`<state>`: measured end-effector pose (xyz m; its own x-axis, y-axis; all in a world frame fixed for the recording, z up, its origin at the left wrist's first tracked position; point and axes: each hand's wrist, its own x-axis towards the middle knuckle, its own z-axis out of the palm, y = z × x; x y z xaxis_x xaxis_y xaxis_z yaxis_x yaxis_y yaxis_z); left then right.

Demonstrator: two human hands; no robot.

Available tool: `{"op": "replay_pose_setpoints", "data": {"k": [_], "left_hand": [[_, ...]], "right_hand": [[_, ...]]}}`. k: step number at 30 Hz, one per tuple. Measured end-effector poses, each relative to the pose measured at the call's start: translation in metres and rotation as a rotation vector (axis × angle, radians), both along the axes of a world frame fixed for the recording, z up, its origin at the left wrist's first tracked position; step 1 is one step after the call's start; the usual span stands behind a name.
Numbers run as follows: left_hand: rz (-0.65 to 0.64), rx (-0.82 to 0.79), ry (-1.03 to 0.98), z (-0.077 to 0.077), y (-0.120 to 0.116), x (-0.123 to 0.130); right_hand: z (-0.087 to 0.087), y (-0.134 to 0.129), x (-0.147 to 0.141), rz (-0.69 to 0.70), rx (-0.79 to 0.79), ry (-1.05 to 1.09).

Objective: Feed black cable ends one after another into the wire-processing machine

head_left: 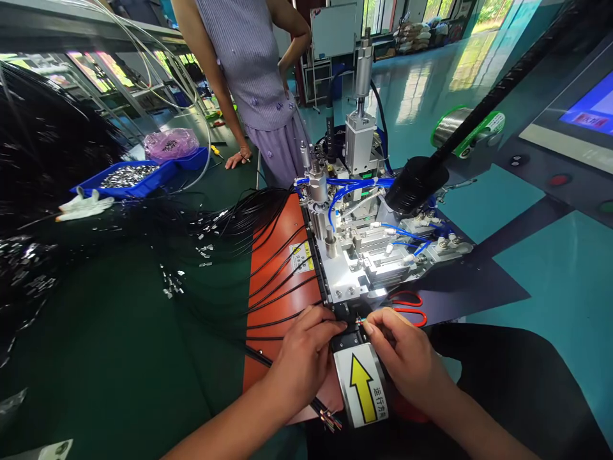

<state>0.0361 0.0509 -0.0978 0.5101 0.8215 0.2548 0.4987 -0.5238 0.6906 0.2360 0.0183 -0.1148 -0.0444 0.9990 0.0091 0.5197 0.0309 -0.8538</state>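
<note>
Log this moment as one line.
Left hand: at machine's near end | Right hand: pinching thin wires | Nearby: red-handled scissors

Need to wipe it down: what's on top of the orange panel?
Black cables and a printed label lie on the orange panel; what the left hand covers cannot be seen.

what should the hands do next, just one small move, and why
Probably ease the thin wire ends into line at the black block: the right hand seems to pinch them there, and the left hand rests at the block's other side. Whether they're already seated is too small to tell.
</note>
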Motion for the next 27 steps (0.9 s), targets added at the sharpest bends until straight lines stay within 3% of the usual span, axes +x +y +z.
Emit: {"op": "replay_pose_setpoints", "data": {"k": [11, 19, 27], "left_hand": [[-0.013, -0.002, -0.013, -0.003, 0.000, -0.001], [-0.014, 0.001, -0.025, -0.002, 0.000, -0.001], [-0.022, 0.003, -0.038, -0.005, -0.001, -0.001]], "right_hand": [[-0.006, 0.002, -0.004, 0.016, 0.056, -0.026], [-0.007, 0.003, -0.001, -0.064, 0.018, -0.040], [0.004, 0.014, 0.006, 0.104, 0.041, 0.001]]}}
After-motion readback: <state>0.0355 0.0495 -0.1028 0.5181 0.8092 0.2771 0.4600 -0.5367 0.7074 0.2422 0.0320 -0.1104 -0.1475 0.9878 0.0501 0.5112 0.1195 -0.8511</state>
